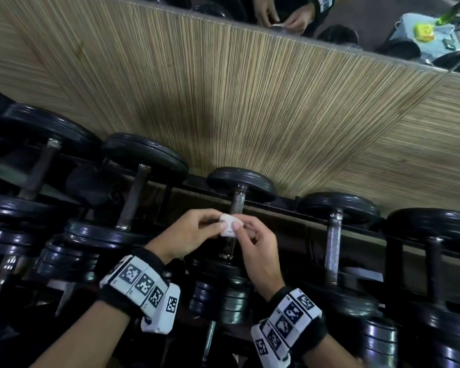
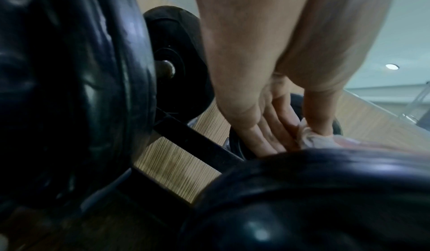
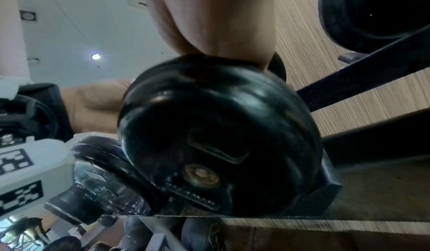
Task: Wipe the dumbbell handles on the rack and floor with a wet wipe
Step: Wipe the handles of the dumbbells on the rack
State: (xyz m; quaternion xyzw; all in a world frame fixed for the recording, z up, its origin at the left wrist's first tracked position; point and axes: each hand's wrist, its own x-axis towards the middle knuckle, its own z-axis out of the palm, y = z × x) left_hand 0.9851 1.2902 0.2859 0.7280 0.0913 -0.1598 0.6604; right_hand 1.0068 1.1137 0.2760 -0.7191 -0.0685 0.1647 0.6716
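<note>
In the head view a small folded white wet wipe (image 1: 228, 225) sits between both hands above the rack. My left hand (image 1: 216, 222) pinches its left edge with thumb and fingers. My right hand (image 1: 240, 229) pinches the right edge, thumb on top. Directly behind the wipe runs the metal handle (image 1: 237, 201) of a black dumbbell, partly hidden by the hands. The left wrist view shows the wipe (image 2: 311, 139) at my left fingertips (image 2: 277, 135). In the right wrist view a black dumbbell head (image 3: 218, 135) hides my right fingers.
Several black dumbbells fill the black rack (image 1: 311, 221) on both sides, one with a bare steel handle (image 1: 333, 248) just to the right. A wood-grain wall panel (image 1: 237, 102) rises behind the rack, with a mirror (image 1: 369, 19) above it.
</note>
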